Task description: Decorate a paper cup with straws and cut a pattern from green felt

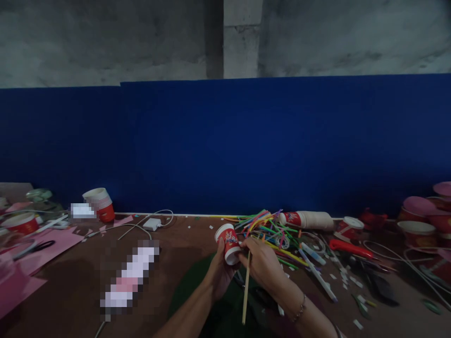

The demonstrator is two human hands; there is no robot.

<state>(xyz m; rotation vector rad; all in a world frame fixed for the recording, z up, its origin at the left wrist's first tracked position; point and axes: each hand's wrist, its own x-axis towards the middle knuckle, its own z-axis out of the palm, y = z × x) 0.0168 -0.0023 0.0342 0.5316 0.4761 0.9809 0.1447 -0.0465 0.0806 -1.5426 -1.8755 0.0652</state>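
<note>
My left hand (219, 273) is wrapped round a red paper cup (231, 238) with white rims and a printed picture, held tilted above the table. Against the cup's right side, near its lower end, are the closed fingers of my right hand (262, 263). A thin, pale wooden-looking stick (245, 298) hangs down from that hand, its upper part tucked among the fingers. My right fingertips are partly hidden, so any small piece between them and the cup does not show. Behind the hands lies a heap of coloured pipe cleaners (262, 227).
A stack of paper cups (317, 220) lies at the back. To the right are a red-handled tool (350, 248), a marker pen (319, 276) and white scraps. A pixelated object (130, 279), a white charger (152, 224) and pink paper (52, 246) are left. A blue partition (225, 150) stands behind.
</note>
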